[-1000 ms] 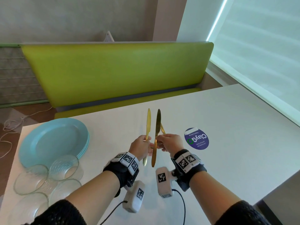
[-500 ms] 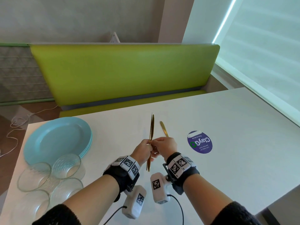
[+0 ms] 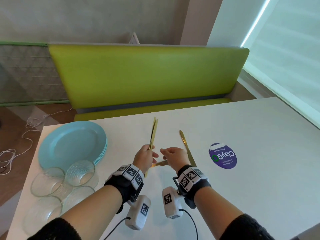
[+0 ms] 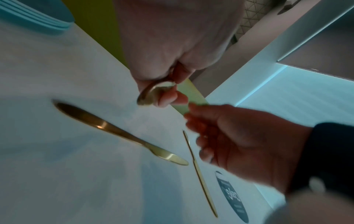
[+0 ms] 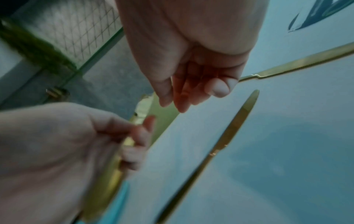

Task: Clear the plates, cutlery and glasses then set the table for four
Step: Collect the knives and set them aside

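Observation:
My left hand [image 3: 147, 154] grips two gold knives [image 3: 153, 132] together by their handles, blades pointing up and away; their handle ends [image 4: 151, 94] show in the left wrist view. My right hand [image 3: 166, 151] hovers just right of it, fingers relaxed and empty [image 5: 184, 97]. One gold knife [image 3: 187, 148] lies on the white table [image 3: 259, 179] right of that hand. Another gold knife [image 3: 161, 163] lies under it. Both lying knives show in the wrist views [image 4: 118, 133] [image 5: 220, 151].
A stack of light blue plates [image 3: 69, 144] sits at the table's left, with several clear glasses [image 3: 81, 172] in front of it. A purple round sticker [image 3: 223, 156] is on the table to the right. A green bench [image 3: 147, 75] runs behind the table.
The right hand handed its knife to the left hand, which now holds two. The hands have moved apart, and the right hand is empty over the knives on the table.

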### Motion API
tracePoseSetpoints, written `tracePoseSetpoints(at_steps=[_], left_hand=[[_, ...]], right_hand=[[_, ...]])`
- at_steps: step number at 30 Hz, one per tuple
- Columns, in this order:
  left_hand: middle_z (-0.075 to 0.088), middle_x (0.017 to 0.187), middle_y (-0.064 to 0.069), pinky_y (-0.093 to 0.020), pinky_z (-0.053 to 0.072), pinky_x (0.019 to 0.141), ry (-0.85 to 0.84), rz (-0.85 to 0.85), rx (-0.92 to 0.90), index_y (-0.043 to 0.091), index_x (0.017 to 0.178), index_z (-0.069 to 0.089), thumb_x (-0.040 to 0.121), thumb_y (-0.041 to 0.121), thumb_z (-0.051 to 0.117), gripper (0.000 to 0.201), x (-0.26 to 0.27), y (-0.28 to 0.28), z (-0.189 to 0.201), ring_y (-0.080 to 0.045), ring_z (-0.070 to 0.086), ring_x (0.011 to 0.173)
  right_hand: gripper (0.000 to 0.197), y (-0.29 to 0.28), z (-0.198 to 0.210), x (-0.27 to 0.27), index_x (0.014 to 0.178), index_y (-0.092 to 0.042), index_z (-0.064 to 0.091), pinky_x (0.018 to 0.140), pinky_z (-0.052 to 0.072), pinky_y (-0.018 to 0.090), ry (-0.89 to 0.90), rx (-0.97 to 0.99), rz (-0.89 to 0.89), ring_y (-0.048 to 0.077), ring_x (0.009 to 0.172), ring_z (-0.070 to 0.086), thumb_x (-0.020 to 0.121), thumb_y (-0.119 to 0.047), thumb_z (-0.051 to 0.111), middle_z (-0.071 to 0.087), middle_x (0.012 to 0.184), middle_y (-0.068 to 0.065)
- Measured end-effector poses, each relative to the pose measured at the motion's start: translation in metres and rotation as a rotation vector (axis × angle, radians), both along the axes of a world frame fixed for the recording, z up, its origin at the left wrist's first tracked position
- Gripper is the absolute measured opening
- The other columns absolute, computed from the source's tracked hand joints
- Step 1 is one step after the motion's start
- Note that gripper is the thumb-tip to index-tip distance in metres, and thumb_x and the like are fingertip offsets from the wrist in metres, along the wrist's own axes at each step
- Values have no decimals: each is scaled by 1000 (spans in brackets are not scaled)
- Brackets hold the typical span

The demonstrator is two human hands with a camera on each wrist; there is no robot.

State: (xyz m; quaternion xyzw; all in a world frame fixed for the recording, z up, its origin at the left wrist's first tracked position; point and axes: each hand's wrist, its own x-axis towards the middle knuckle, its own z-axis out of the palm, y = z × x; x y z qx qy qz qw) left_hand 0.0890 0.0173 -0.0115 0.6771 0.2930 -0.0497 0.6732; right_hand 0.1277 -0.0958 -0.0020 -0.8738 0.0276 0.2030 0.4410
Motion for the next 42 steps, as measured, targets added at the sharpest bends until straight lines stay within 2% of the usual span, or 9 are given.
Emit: tracePoseSetpoints(at_steps=[6,13,18,23,29,32,34,37,42], left_hand=[[52,70,-4,-17,31,36,35,108,12,12,92,52,96,7,33,20,-5,34,-3,-14,42,52],[53,70,-5,-15,30,33,35,90,-18,6,101,50,99,14,39,13,-7,48,-7,-14,41,50],[55,71,-6,-22,32,42,49,122,-72,7,105,49,100,10,36,15,-3,49,-10,-15,45,50],[58,70,-6,-23,34,46,50,132,-65,7,103,49,101,11,33,17,0,44,-11,-15,49,50],[58,73,-5,-20,37,42,73,107,-34,8,103,50,101,12,34,17,1,35,-14,-15,50,53],[58,75,-6,-24,41,47,69,105,9,9,102,49,100,11,33,17,1,32,-15,-16,53,57],[58,77,-6,-25,43,49,64,92,25,9,104,48,99,10,34,15,1,30,-15,-17,55,60],[59,85,-6,-25,48,54,92,20,30,8,108,47,96,5,33,19,1,26,-13,-18,58,67],[60,104,-10,-32,55,71,137,-148,87,9,109,50,94,8,37,20,4,11,-10,-24,62,85]], right_hand=[[39,13,-28,-19,132,-25,53,94,45,24,32,-298,323,21,117,57,93,-20,51,59,129,4],[31,36,-43,-33,113,-15,67,86,50,34,-119,-522,561,29,99,60,96,-30,47,49,98,5],[30,31,-47,-32,106,-7,69,85,51,32,-97,-517,442,28,98,63,91,-30,55,55,94,8],[28,24,-43,-30,112,-10,65,84,53,31,-68,-593,356,28,102,64,88,-9,50,66,110,10],[18,22,-34,-29,100,-7,62,80,52,29,-14,-680,380,27,101,64,85,-7,52,53,80,6],[16,17,-30,-22,96,-7,65,71,52,25,41,-623,278,22,91,67,83,-13,59,66,91,7],[13,14,-23,-15,80,-8,65,60,52,20,82,-533,208,16,73,66,81,-21,62,68,80,2],[17,14,-13,-1,71,-10,69,77,59,31,133,-245,52,20,78,72,79,-23,62,75,79,7],[15,23,2,11,64,-13,65,75,61,37,206,26,-83,23,74,73,78,-14,66,73,72,10]])
